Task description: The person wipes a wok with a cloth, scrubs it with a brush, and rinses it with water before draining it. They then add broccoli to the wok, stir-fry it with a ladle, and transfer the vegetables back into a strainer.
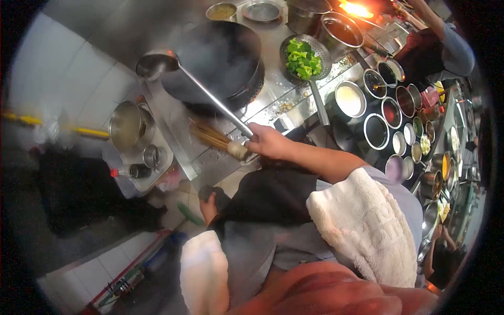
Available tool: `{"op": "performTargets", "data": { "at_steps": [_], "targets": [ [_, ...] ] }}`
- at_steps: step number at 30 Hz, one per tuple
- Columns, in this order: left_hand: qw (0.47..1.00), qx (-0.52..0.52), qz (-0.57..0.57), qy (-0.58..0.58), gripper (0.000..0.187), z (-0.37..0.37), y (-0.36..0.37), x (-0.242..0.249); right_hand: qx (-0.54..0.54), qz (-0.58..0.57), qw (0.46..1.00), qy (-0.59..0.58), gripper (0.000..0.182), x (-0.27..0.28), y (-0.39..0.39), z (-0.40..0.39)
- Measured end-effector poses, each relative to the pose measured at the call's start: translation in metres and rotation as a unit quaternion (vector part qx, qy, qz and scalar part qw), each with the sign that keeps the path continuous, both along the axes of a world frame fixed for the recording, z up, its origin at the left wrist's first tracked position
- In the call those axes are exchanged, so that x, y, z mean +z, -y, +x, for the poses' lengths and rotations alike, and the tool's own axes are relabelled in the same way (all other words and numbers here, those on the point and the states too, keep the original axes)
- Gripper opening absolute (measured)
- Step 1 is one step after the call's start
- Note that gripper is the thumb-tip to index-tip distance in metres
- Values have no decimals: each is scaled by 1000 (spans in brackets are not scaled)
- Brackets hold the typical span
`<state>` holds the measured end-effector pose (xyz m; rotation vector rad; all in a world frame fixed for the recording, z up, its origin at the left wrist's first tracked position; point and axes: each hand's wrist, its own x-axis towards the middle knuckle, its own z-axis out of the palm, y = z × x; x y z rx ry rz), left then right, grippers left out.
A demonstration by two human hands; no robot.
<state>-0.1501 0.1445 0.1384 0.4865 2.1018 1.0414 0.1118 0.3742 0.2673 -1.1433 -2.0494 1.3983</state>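
Observation:
My right hand [270,142] is closed around the end of a long metal ladle [212,100]. Its bowl hangs by the left rim of a large black wok [220,58], which steams on the stove. Under the same hand is a bamboo wok brush [212,136], its pale bound end right at my fingers and its bristles blurred. Lower down, my left hand [209,209] is closed on a dark grey cloth [214,195], close to my black apron [268,197]. Part of that hand is hidden behind the apron.
Broccoli [303,58] fills a perforated strainer [324,107] right of the wok. Several seasoning pots, one a white-filled pot [350,100], line the right side. A flame [357,9] burns near a co-worker's arm [433,21]. At left, a metal bowl [126,123] stands on a tray.

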Motion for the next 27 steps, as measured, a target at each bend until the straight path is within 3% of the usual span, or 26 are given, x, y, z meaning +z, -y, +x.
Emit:
{"op": "performTargets", "data": {
  "at_steps": [2,3,4,6,7,12,14,16,18,19,20,27],
  "targets": [
    [1000,-14,18,13,49,-4,-10,-24,24,-42,998,32,30,12,-10,11],
    [997,-52,52,-22,50,-8,-16,-34,16,31,999,-6,31,6,-10,12],
    [991,-92,78,-57,51,-14,-12,-40,21,30,999,-17,31,1,-13,5],
    [995,-58,74,20,55,5,-26,-42,48,-11,999,12,32,17,-12,25],
    [998,-51,45,-11,58,12,-35,-37,53,-36,995,73,30,31,-14,27],
    [978,-86,-112,-156,68,15,-46,-39,79,24,996,44,26,18,-21,30],
    [990,-134,-42,-6,72,21,-45,-22,91,44,994,39,26,17,-19,33],
    [984,-153,-76,-50,71,10,-32,-76,92,44,994,42,26,15,-17,35],
    [975,-169,-111,-94,69,11,-25,-82,94,42,994,44,27,13,-13,36],
    [981,-182,-50,-48,67,12,-22,-85,94,47,993,56,27,12,-12,37],
    [981,-192,12,-2,64,15,-22,-82,96,51,992,67,28,12,-11,37],
    [983,-184,2,1,56,31,-13,-48,87,17,994,67,27,24,1,35]
  ]
}}
